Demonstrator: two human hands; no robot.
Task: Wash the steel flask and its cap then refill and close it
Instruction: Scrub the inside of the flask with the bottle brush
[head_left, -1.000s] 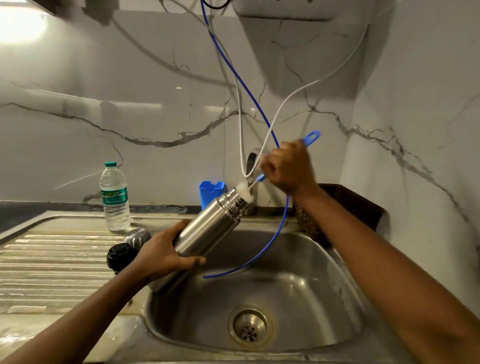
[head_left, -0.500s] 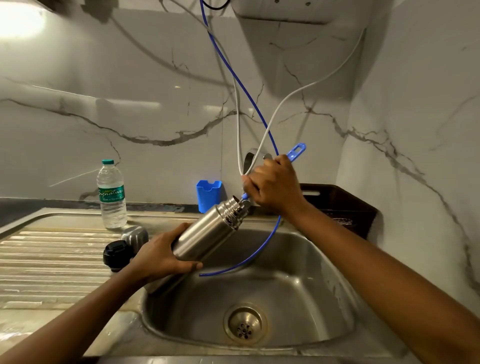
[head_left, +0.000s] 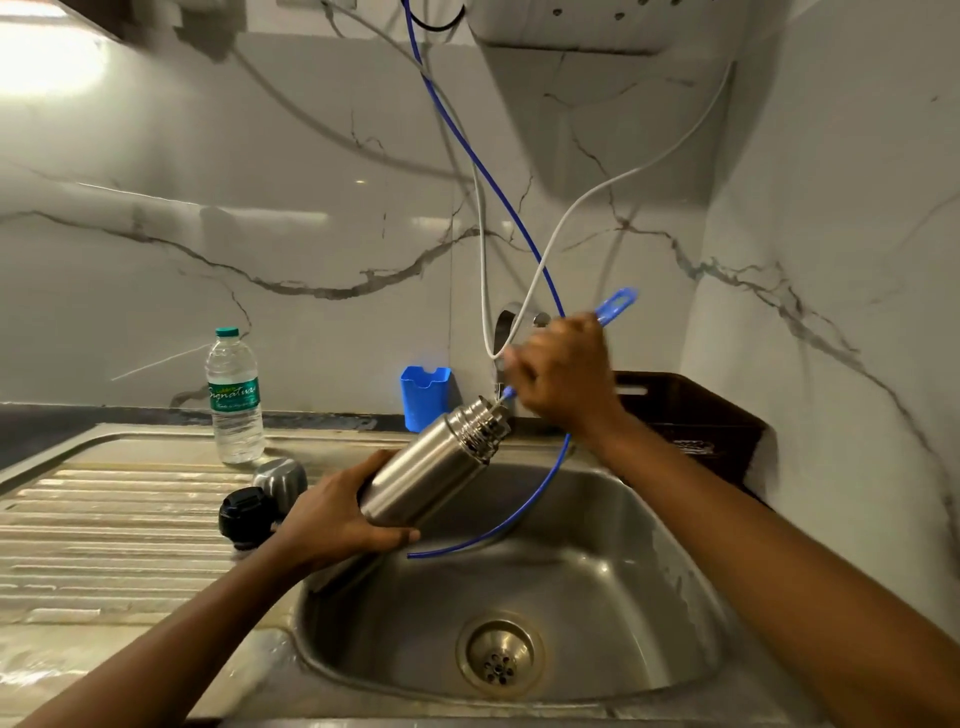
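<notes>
The steel flask (head_left: 434, 467) is tilted over the sink's left rim, mouth pointing up and to the right. My left hand (head_left: 337, 519) grips its lower body from underneath. My right hand (head_left: 563, 374) holds a blue-handled bottle brush (head_left: 615, 304); the brush end goes down into the flask's mouth and its bristles are hidden inside. Two caps lie on the drainboard left of the flask: a black inner cap (head_left: 247, 514) and a steel outer cap (head_left: 280, 478).
The steel sink (head_left: 649, 597) with its drain (head_left: 498, 657) lies below my hands. A blue tube (head_left: 540, 488) and a white tube (head_left: 535, 280) hang over the basin by the tap (head_left: 511, 319). A plastic water bottle (head_left: 234, 400), a blue holder (head_left: 423, 397) and a dark basket (head_left: 696, 410) stand behind.
My right hand pushed the brush down into the flask's mouth, so the white bristles seen a second ago are now inside. The flask stays tilted in my left hand.
</notes>
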